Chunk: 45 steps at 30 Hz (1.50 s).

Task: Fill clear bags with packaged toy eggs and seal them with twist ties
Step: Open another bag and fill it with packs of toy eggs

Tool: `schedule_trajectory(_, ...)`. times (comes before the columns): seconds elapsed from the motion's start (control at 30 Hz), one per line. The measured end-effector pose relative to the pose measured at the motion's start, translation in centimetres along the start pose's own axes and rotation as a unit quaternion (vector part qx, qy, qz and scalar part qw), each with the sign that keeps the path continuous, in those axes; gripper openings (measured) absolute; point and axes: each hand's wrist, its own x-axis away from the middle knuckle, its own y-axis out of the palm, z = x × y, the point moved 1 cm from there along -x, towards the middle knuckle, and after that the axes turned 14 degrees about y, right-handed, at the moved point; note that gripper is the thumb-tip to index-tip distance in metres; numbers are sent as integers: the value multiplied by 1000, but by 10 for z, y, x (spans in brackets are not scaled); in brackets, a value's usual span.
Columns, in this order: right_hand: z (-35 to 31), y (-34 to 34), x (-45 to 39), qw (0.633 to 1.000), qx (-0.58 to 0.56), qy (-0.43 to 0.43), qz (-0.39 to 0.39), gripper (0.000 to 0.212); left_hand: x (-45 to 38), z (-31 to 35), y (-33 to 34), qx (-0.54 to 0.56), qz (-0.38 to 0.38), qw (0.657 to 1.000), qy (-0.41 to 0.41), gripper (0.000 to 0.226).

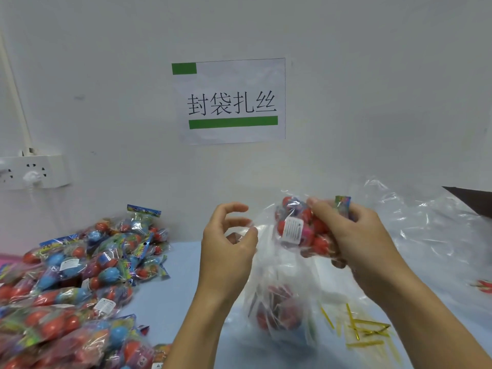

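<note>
Packaged toy eggs, red and pink in a crinkly clear wrapper with a printed header card (303, 230), sit in my right hand (354, 235), fingers curled round the pack above the mouth of the thin clear plastic bag (279, 302). My left hand (229, 241) pinches the bag's rim, fingers curled. One pack already lies at the bottom. Judgement: pack is light, lumpy, slippery film; best held round its body. Bag is limp and wants holding open. Gold twist ties (364, 328) lie on the pale blue worktop (186, 262), right of the bag; heap of egg packs (80, 275) left.
</note>
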Motion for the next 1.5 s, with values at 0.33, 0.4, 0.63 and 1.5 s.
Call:
schedule_trajectory(0.33, 0, 8, 16, 940, -11, 182, -289, 24, -1, -2, 0, 72, -6, 997, -37, 36)
schedule_trajectory(0.4, 0, 4, 14, 939, 7, 204, -278, 24, -1, -3, 0, 52, 0, 998, -21, 35)
schedule_trajectory(0.63, 3, -8, 2, 958, 60, 202, -196, 32, -3, -3, -3, 34, 12, 999, 15, 30)
schedule_trajectory(1.5, 19, 4, 0, 929, 335, 89, -126, 35, 0, 8, -1, 27, 48, 996, 65, 33)
